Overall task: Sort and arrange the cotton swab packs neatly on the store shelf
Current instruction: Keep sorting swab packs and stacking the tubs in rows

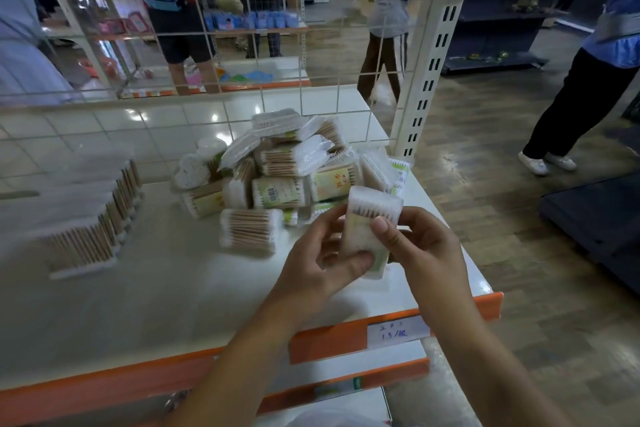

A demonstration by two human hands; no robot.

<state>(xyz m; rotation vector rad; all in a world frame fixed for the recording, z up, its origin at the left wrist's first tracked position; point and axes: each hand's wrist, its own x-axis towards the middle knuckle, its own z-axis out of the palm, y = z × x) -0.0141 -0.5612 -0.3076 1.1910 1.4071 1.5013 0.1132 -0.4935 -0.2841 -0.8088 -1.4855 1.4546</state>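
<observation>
One clear pack of cotton swabs (369, 218) with wooden sticks is held upright above the white shelf (166, 288), near its right front corner. My left hand (322, 263) grips its lower left side, thumb across the bottom. My right hand (422, 253) pinches its right edge, thumb on the front. Behind the hands lies a loose heap of swab packs (277, 166) at the back right of the shelf. A tidy row of upright packs (90, 215) stands along the left side, blurred.
A wire grid panel (207, 45) backs the shelf, and a slotted white upright post (429, 73) rises at its right rear. The front edge carries an orange strip with a handwritten price label (394, 331). Several people stand in the aisles beyond and to the right.
</observation>
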